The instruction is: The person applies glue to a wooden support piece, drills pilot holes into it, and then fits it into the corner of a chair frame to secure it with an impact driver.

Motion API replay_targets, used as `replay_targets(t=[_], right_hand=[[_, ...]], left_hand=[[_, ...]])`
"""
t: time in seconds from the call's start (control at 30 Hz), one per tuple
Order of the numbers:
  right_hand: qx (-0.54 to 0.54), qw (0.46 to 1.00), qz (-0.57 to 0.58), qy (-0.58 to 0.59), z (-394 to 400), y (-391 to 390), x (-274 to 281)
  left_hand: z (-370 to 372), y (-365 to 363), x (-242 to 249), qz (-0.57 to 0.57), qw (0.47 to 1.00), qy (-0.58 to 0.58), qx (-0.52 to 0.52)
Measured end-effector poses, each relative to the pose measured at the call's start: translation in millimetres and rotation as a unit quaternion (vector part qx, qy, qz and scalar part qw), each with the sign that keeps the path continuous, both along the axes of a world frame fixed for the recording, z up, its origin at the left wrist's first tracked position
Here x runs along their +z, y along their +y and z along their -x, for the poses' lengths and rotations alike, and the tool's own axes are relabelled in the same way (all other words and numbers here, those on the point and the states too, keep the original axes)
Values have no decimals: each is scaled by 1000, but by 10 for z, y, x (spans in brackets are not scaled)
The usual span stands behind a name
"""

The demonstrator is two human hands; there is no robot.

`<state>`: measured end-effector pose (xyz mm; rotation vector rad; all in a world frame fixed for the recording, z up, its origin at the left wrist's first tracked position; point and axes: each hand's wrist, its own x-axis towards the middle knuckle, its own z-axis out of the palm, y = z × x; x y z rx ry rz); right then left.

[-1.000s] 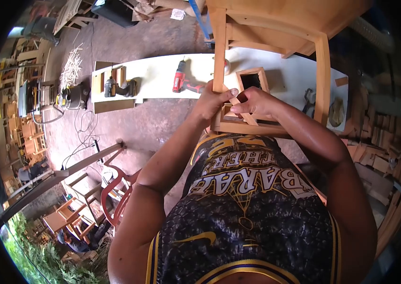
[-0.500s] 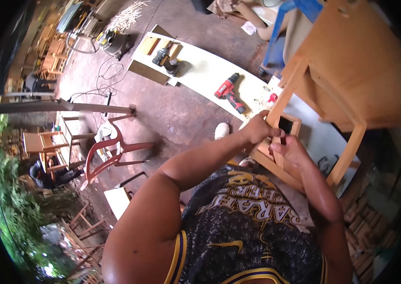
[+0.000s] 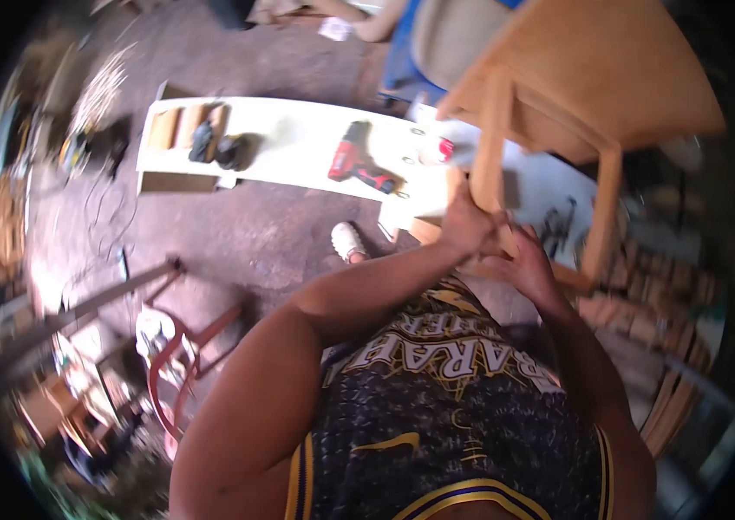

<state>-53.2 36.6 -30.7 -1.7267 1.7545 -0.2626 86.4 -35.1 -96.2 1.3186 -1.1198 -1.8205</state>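
A wooden chair frame [image 3: 492, 139] with a broad tan panel [image 3: 623, 65] is tilted in front of me at the right. My left hand [image 3: 470, 224] is closed round the lower end of its near bar. Close beside it, my right hand [image 3: 530, 262] has its fingers curled on the same wood, thumb side toward the left hand. The fingertips overlap and are slightly blurred, so any small piece between them is hidden.
A white bench [image 3: 289, 130] carries a red drill [image 3: 354, 160], a dark power tool [image 3: 215, 146] and wood blocks [image 3: 163, 128]. A red chair frame [image 3: 163, 373] stands at the left. Stacked wood pieces [image 3: 645, 321] lie at the right.
My view has swung, so the bench and chair frame appear farther left. The hands remain at the frame, closer together; the small dark opening beside them no longer shows clearly.
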Motion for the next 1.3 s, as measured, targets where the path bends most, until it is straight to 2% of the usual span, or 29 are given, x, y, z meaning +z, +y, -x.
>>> replay_targets(t=[0.1,0.17,0.2,0.33,0.37,0.4,0.43,0.47,0.5,0.53,0.57,0.6,0.67,0.73,0.8,0.87,0.93,1.0,1.07,1.2,1.23,1.3], right_hand=[[-75,996,15,51,-153,199,210],[-74,995,57,26,-114,379,121],[-93,994,56,30,-95,401,85],[-72,988,131,48,-33,427,-66],[-64,988,130,44,-14,424,-74],[-55,989,131,41,-6,404,-58],[-59,988,138,37,-2,399,-40],[-64,989,135,17,-12,405,-26],[-66,989,131,-4,-8,404,-17],[-62,989,133,-12,-9,403,-14],[-61,984,168,-9,-14,394,-16],[-58,977,204,-7,-13,392,-31],[-51,978,204,-12,26,390,-74],[-64,988,140,1,56,413,-128],[-37,989,144,-5,99,428,-212],[-72,978,190,-44,101,473,-285],[-57,975,209,-54,119,482,-302],[-68,976,189,-80,132,468,-292],[-89,970,206,-92,87,461,-191],[-113,974,168,-99,78,452,-149],[-115,976,153,-102,77,454,-137],[-101,980,120,-121,110,428,-83]], left_hand=[[23,21,-9,-37,995,86,13],[13,5,1,-38,993,109,0],[-27,-28,83,-17,996,80,-30],[-71,-45,56,-27,994,101,-43],[-126,-19,66,92,995,-1,-45],[-193,-14,156,212,971,-101,-47],[-303,11,362,410,897,-165,-27],[-407,65,477,414,894,-169,-29],[-496,133,561,514,824,-144,-191],[-527,208,597,588,721,-115,-348],[-513,302,479,594,688,-133,-395],[-478,368,469,591,689,-146,-393],[-360,432,465,616,611,-253,-429],[-261,483,465,612,608,-287,-416],[-183,462,383,684,541,-343,-349],[-166,436,401,667,558,-351,-347],[-175,393,427,647,602,-287,-368],[-188,407,401,653,624,-257,-344],[-189,393,380,657,620,-253,-345],[-154,372,328,702,595,-260,-293],[-141,376,276,691,616,-237,-295],[-126,377,225,704,618,-222,-272]])
